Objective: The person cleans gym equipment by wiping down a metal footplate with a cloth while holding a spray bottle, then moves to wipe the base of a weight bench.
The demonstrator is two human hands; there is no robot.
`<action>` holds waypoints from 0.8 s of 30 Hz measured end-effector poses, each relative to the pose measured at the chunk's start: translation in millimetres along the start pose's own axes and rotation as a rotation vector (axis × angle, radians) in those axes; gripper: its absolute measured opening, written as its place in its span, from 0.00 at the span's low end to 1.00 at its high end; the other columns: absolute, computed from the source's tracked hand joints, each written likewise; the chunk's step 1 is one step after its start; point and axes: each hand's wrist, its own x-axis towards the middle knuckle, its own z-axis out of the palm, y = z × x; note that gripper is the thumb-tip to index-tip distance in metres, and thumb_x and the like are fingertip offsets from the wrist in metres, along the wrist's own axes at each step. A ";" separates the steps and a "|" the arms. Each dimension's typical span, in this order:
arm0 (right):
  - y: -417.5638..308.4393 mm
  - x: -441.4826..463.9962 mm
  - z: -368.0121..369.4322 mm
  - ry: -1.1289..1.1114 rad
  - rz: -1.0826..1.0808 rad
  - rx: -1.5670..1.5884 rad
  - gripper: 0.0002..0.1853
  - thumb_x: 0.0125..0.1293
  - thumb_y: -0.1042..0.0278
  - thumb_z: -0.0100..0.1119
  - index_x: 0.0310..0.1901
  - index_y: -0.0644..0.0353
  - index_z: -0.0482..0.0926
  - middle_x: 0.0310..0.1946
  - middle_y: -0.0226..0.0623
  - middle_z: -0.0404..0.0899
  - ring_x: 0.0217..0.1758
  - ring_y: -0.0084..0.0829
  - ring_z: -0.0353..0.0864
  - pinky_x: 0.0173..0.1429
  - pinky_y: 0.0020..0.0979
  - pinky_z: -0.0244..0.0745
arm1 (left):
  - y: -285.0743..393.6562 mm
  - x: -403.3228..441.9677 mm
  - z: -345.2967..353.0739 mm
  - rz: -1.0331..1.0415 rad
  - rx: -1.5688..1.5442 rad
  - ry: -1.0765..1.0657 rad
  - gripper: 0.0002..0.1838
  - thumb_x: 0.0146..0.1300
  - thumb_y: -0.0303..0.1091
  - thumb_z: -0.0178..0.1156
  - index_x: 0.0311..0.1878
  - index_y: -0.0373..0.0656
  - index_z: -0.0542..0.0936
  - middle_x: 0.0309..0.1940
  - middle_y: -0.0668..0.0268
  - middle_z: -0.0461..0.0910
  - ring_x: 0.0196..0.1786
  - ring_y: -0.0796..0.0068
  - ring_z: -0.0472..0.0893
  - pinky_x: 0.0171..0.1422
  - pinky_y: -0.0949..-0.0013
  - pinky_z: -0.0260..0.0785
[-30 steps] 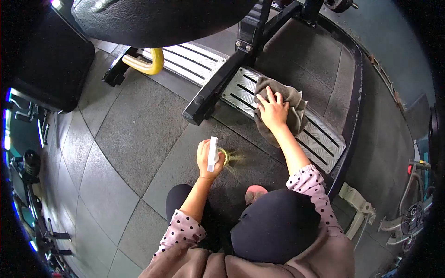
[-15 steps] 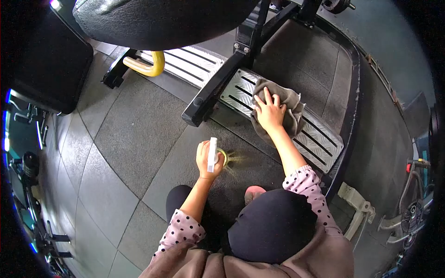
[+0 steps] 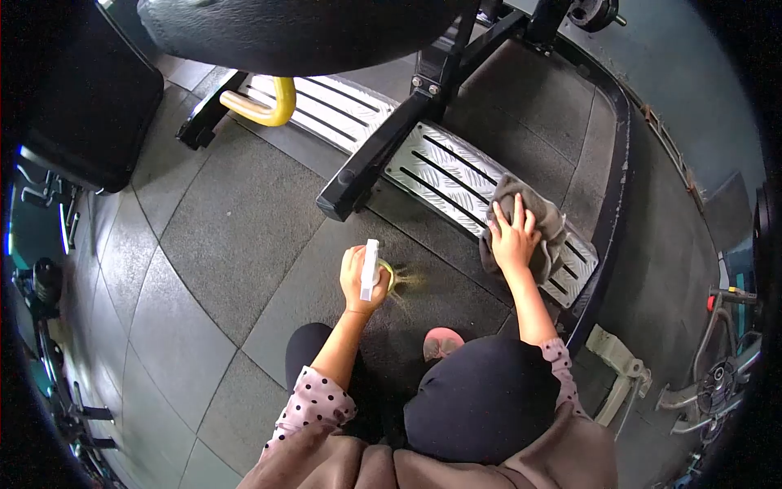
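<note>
In my left hand (image 3: pixel 358 277) is a spray bottle with a white trigger head (image 3: pixel 370 269), held upright above the floor. Its yellowish clear body (image 3: pixel 390 278) shows only in part beside my fingers. My right hand (image 3: pixel 515 238) presses a grey-brown cloth (image 3: pixel 548 218) onto the right part of a slotted metal footplate (image 3: pixel 446 174), fingers spread over the folds. The cloth covers the plate beneath it. To its left the bare tread pattern and black slots show.
A black padded seat (image 3: pixel 301 33) overhangs the top, with a yellow handle (image 3: pixel 283 102) below it. A black frame beam (image 3: pixel 354 179) juts between two footplate sections. A curved black frame (image 3: pixel 617 187) borders the right side. Rubber tiles (image 3: pixel 236 220) cover the floor.
My right hand and the cloth have slid right and toward me along the footplate, uncovering its middle. My left hand with the spray bottle has hardly moved.
</note>
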 end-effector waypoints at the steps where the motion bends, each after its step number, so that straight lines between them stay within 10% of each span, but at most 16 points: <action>1: -5.2 7.3 2.5 0.006 -0.012 0.002 0.23 0.65 0.52 0.60 0.63 0.30 0.75 0.76 0.32 0.52 0.71 0.43 0.58 0.59 0.56 0.63 | -0.1 0.3 0.1 0.003 0.003 -0.001 0.17 0.49 0.32 0.64 0.43 0.38 0.76 0.38 0.54 0.75 0.43 0.49 0.76 0.50 0.57 0.70; 24: -40.6 75.2 14.5 0.020 -0.111 -0.016 0.24 0.65 0.48 0.59 0.63 0.36 0.75 0.74 0.32 0.58 0.71 0.42 0.61 0.61 0.60 0.66 | -4.0 -4.1 1.1 -0.001 -0.008 -0.004 0.17 0.50 0.30 0.63 0.44 0.37 0.76 0.40 0.55 0.76 0.44 0.53 0.78 0.51 0.61 0.71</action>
